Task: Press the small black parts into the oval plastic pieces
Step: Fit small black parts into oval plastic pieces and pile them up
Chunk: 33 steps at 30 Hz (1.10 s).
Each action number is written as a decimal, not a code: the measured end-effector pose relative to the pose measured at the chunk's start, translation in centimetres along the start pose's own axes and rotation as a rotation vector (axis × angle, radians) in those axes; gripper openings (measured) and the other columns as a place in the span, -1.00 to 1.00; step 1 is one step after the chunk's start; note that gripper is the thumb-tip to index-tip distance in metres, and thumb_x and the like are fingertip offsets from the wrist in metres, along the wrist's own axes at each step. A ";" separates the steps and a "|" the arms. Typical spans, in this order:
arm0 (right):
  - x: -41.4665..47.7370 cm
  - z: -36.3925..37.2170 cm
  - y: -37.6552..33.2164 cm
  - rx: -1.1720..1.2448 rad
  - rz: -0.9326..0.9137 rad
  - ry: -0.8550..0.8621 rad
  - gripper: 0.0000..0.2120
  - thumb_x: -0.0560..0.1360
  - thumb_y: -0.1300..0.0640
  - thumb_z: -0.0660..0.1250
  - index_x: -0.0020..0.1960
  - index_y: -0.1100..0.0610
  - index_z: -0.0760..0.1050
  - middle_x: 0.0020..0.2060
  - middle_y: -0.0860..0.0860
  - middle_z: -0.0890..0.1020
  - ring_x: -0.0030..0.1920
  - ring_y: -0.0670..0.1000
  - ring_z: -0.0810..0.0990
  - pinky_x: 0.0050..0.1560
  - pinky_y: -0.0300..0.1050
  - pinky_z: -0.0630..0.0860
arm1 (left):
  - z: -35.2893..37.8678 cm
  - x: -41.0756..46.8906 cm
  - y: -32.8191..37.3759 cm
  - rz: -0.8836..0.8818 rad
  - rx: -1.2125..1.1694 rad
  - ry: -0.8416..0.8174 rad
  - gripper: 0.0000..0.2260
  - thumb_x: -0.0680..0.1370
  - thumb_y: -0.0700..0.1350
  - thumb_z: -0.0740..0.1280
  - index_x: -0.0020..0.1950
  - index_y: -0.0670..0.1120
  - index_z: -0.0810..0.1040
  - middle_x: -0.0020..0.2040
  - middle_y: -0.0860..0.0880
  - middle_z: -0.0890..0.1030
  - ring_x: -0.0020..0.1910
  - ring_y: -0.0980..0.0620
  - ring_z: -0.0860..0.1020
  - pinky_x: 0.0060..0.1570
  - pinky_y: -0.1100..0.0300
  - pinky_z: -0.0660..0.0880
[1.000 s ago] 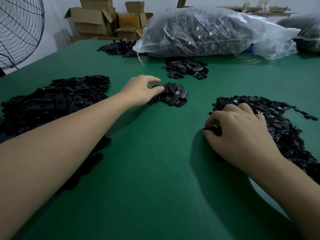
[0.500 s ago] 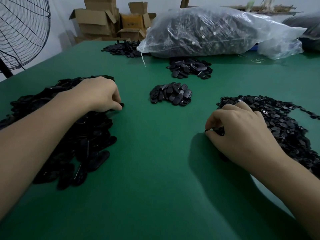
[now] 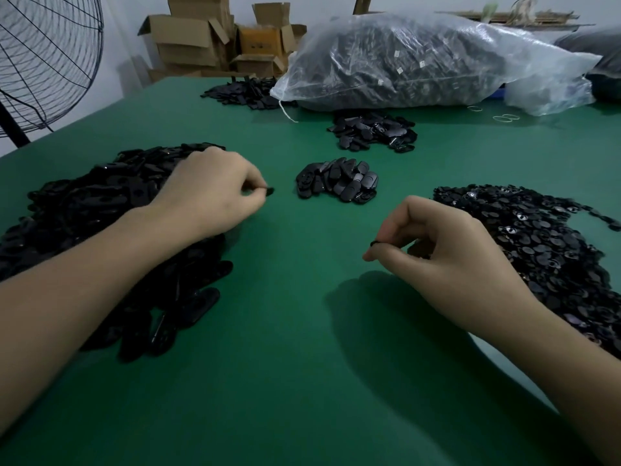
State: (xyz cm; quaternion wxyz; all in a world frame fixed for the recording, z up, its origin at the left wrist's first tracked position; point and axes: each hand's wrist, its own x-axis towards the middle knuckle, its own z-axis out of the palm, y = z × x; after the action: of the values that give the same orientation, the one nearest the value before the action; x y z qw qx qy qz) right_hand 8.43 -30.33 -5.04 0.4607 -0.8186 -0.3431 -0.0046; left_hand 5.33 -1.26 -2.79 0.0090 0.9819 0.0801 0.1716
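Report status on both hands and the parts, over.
Left hand pinches an oval piece at the left pile's edge. Right hand pinches a small black part over the table. Not yet joined; nothing between them.

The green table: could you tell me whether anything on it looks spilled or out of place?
Nothing looks damaged. A thin trail of small parts strays from the right pile, and a few rubber bands lie loose beside the plastic bag.
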 end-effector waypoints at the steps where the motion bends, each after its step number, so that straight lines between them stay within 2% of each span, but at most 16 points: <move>1: -0.1 0.1 -0.1 0.072 0.019 -0.013 -0.89 0.51 0.12 0.46 -0.12 -0.01 0.54 -0.20 -0.12 0.73 -0.33 0.15 0.57 -0.22 0.04 0.53 | -0.2 -0.6 1.1 -0.054 -0.305 -0.033 -0.85 0.61 -0.04 0.37 0.03 0.02 0.75 -0.16 0.09 0.74 -0.22 0.05 0.67 -0.19 0.27 0.49; 3: 0.0 0.1 -0.3 0.206 0.061 -0.026 -0.92 0.53 0.17 0.46 -0.07 0.05 0.56 -0.21 -0.05 0.75 -0.22 0.28 0.62 -0.11 0.20 0.55 | -0.6 -2.1 3.7 -0.167 -0.937 -0.232 -0.87 0.65 -0.11 0.35 0.07 -0.07 0.70 -0.15 0.02 0.76 -0.19 0.03 0.75 -0.30 0.32 0.56; 4: 0.0 0.0 -0.3 0.267 0.084 -0.026 -0.93 0.53 0.18 0.46 -0.05 0.08 0.58 -0.21 -0.02 0.75 -0.17 0.25 0.65 -0.06 0.19 0.57 | -0.6 -2.9 4.9 -0.207 -1.143 -0.312 -0.87 0.67 -0.15 0.33 0.11 -0.12 0.67 -0.12 -0.03 0.77 -0.16 -0.01 0.75 -0.32 0.29 0.59; 7: 0.0 -0.1 -0.2 0.416 0.145 -0.035 -0.93 0.50 0.21 0.46 -0.03 0.12 0.61 -0.22 0.05 0.75 -0.22 -0.04 0.66 -0.16 -0.22 0.55 | 0.0 -5.1 7.4 -0.229 -1.427 -0.407 -0.85 0.67 -0.20 0.29 0.19 -0.16 0.62 -0.07 -0.12 0.76 -0.12 -0.05 0.76 -0.25 0.26 0.63; 8: 0.0 0.0 -0.2 0.450 0.163 -0.041 -0.93 0.50 0.22 0.46 -0.02 0.12 0.63 -0.21 0.07 0.75 -0.23 -0.07 0.65 -0.19 -0.29 0.52 | 0.2 -5.7 7.7 -0.225 -1.474 -0.418 -0.83 0.67 -0.21 0.29 0.23 -0.15 0.60 -0.05 -0.13 0.76 -0.10 -0.05 0.75 -0.22 0.26 0.63; 11: 0.1 0.1 -0.1 0.533 0.211 -0.045 -0.91 0.48 0.23 0.46 -0.02 0.11 0.65 -0.18 0.10 0.75 -0.22 -0.08 0.63 -0.21 -0.30 0.51 | 0.8 -6.8 8.1 -0.201 -1.517 -0.437 -0.75 0.66 -0.28 0.30 0.32 -0.10 0.56 -0.01 -0.13 0.76 -0.03 -0.06 0.75 -0.14 0.26 0.63; 14: 0.1 0.0 -0.1 0.622 0.253 -0.041 -0.83 0.37 0.12 0.49 -0.05 0.09 0.68 -0.13 0.12 0.75 -0.17 -0.06 0.63 -0.15 -0.25 0.52 | 1.0 -7.2 8.0 -0.186 -1.526 -0.428 -0.68 0.63 -0.32 0.32 0.35 -0.09 0.54 0.02 -0.12 0.75 0.01 -0.07 0.74 -0.07 0.25 0.64; 16: 0.1 0.0 -0.1 0.669 0.277 -0.038 -0.78 0.30 0.05 0.50 -0.08 0.08 0.70 -0.11 0.12 0.75 -0.14 -0.05 0.63 -0.09 -0.18 0.51 | 1.1 -7.3 8.0 -0.190 -1.536 -0.407 -0.66 0.62 -0.33 0.33 0.36 -0.09 0.54 0.02 -0.12 0.75 0.02 -0.07 0.74 -0.05 0.25 0.63; 20: 0.0 0.1 -0.1 0.710 0.319 -0.043 -0.79 0.28 0.04 0.50 -0.11 0.07 0.72 -0.10 0.11 0.75 -0.16 -0.08 0.62 -0.05 -0.13 0.47 | 1.4 -7.5 8.1 -0.172 -1.531 -0.357 -0.65 0.61 -0.33 0.34 0.37 -0.07 0.54 0.02 -0.11 0.75 0.02 -0.08 0.74 -0.04 0.24 0.64; 26: 0.0 0.4 -0.3 0.719 0.347 -0.051 -0.77 0.19 0.10 0.54 -0.15 0.07 0.72 -0.07 0.20 0.73 -0.23 -0.09 0.62 -0.13 -0.18 0.44 | 1.8 -7.8 8.4 -0.096 -1.503 -0.282 -0.59 0.62 -0.34 0.34 0.40 0.00 0.51 0.01 -0.10 0.75 -0.02 -0.08 0.75 -0.05 0.22 0.64; 33: -0.1 0.6 0.0 0.767 0.332 -0.050 -0.71 0.16 0.15 0.57 -0.12 0.08 0.69 -0.22 0.09 0.71 -0.28 -0.07 0.63 -0.29 -0.33 0.51 | 2.2 -8.0 8.7 -0.039 -1.452 -0.244 -0.66 0.62 -0.34 0.36 0.31 0.00 0.56 0.00 -0.08 0.75 -0.05 -0.06 0.75 -0.05 0.22 0.64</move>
State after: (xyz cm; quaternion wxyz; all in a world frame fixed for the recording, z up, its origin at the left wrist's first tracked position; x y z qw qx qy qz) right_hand 8.17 -29.88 -5.43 0.7182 -0.6317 -0.1942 0.2178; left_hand -0.03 -11.08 -7.15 0.6688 0.7391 -0.0380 0.0708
